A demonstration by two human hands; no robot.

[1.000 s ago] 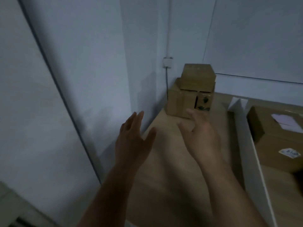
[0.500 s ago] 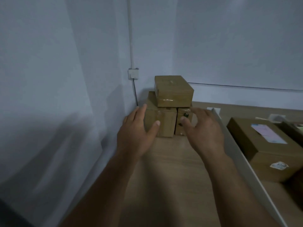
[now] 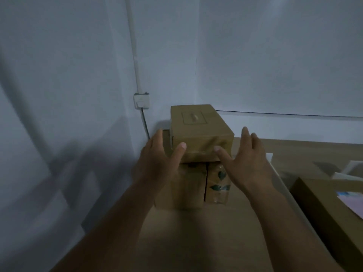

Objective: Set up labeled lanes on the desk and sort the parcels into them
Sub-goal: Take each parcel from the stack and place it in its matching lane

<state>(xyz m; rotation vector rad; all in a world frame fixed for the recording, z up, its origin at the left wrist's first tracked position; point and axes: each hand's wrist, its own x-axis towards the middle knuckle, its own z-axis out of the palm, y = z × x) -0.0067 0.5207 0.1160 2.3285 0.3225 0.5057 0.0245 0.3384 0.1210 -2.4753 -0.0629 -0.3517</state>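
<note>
I see both hands out in front at the bench [image 3: 196, 242] corner. Left hand [image 3: 157, 160]: fingers [image 3: 181, 149] straight and spread, holding nothing; the thumb tip overlaps the top box [image 3: 198, 130] front, can't tell if it touches. Right hand [image 3: 247, 163]: also spread and empty, palm turned in, just right of the top box, thumb near its lower front edge. The top box sits on two boxes side by side: a plain box [image 3: 188, 189] on the left and a taped box [image 3: 217, 186] with green marks on the right. The stack stands near the wall corner. A white divider [image 3: 284, 187] runs along the bench right of the right hand. Beyond it is a big box [image 3: 324, 205] with pale labels, cut off by the frame. A socket [image 3: 141, 100] is on the wall, up-left of the stack.
</note>
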